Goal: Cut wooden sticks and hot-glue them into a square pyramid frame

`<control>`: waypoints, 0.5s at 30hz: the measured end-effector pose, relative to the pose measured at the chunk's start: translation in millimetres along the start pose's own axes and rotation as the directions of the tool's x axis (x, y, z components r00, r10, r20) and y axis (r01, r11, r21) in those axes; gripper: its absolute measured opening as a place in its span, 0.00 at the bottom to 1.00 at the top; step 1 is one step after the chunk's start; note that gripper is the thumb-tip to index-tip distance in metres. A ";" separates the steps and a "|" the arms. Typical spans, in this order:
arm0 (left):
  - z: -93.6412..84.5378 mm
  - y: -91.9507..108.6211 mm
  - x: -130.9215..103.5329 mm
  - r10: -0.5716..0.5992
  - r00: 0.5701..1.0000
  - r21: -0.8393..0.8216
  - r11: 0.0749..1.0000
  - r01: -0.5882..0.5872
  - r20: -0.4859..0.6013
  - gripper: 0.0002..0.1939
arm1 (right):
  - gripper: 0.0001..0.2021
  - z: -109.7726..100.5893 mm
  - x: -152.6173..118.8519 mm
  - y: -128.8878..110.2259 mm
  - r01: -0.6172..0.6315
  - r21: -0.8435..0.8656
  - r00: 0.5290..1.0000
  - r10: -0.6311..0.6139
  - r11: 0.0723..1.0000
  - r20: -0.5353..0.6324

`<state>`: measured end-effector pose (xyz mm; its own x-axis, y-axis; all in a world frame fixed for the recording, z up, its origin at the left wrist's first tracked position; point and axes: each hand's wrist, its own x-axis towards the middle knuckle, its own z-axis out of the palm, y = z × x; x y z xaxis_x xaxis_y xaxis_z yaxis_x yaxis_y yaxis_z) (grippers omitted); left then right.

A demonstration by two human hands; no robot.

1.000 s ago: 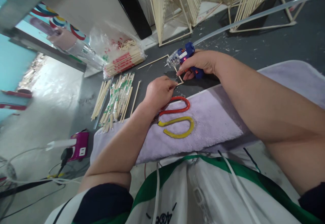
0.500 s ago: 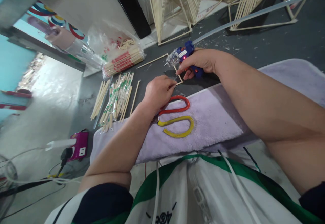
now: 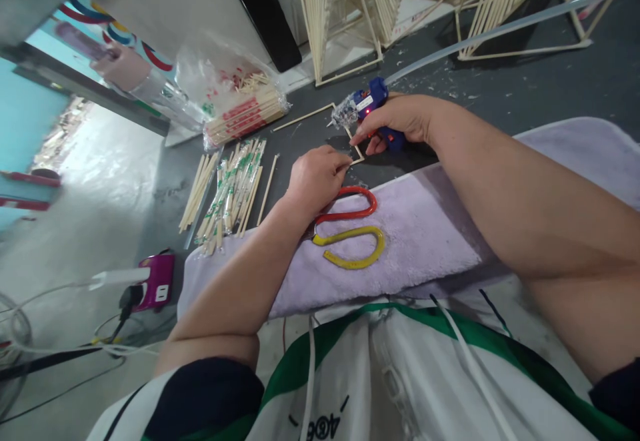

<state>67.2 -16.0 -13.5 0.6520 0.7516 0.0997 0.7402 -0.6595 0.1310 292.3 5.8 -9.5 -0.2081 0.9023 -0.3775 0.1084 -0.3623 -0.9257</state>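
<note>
The dark counter (image 3: 520, 94) runs from the left of the frame across to the upper right, with my lilac towel (image 3: 420, 221) spread along its near edge through the middle. At the top right stand slatted stick structures (image 3: 495, 18), and left of centre lie wrapped sticks (image 3: 233, 188). Just above centre, my right hand (image 3: 407, 118) is closed round the blue glue gun (image 3: 373, 98), a long clear rod trailing from its back to the upper right. I judge it light but nose-heavy, best held by the handle, well clear of the foil-wrapped, probably hot tip. The scissors (image 3: 345, 216) lie on the towel below my left hand (image 3: 317, 178), which has its fingertips on the near end of the thin stick frame (image 3: 305, 116). That frame rests bent on the counter at the centre, partly behind the gun; my fingers hide its end, so I seem to be pinching it, though I can't be sure. It should be nearly weightless, stiff along each stick yet fragile at the corners, so I'd hold it mid-stick, lightly.
</note>
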 end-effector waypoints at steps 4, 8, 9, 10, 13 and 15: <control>-0.4 3.2 0.4 -0.018 1.000 0.022 1.000 0.018 0.013 0.17 | 0.09 0.0 -3.4 0.1 0.008 -0.005 1.000 -0.008 1.000 -0.004; -0.8 5.7 0.0 -0.014 1.000 0.047 0.999 0.013 0.019 0.17 | 0.08 -0.1 -4.2 1.6 0.028 0.011 1.000 -0.028 1.000 -0.001; -0.9 6.3 -0.2 -0.013 1.000 0.052 0.999 0.012 0.020 0.17 | 0.09 0.0 -4.2 1.6 0.026 0.013 1.000 -0.026 1.000 -0.006; -1.1 7.0 -0.4 -0.013 1.000 0.059 0.998 0.011 0.022 0.17 | 0.10 0.2 -4.4 1.3 0.020 0.013 1.000 -0.019 1.000 -0.014; -1.5 8.5 -0.7 -0.008 1.000 0.076 0.997 0.006 0.030 0.17 | 0.13 1.0 -6.5 -1.1 -0.002 0.008 0.999 0.003 1.000 -0.033; -1.5 9.0 -0.7 -0.005 1.000 0.077 0.997 0.002 0.031 0.17 | 0.13 1.6 -8.6 -3.3 -0.019 0.002 0.999 0.019 1.000 -0.038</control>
<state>73.1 -22.4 -10.9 0.6534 0.7539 0.0683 0.7521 -0.6568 0.0547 292.2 -1.1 -3.3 -0.1687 0.9036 -0.3938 0.1099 -0.3798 -0.9185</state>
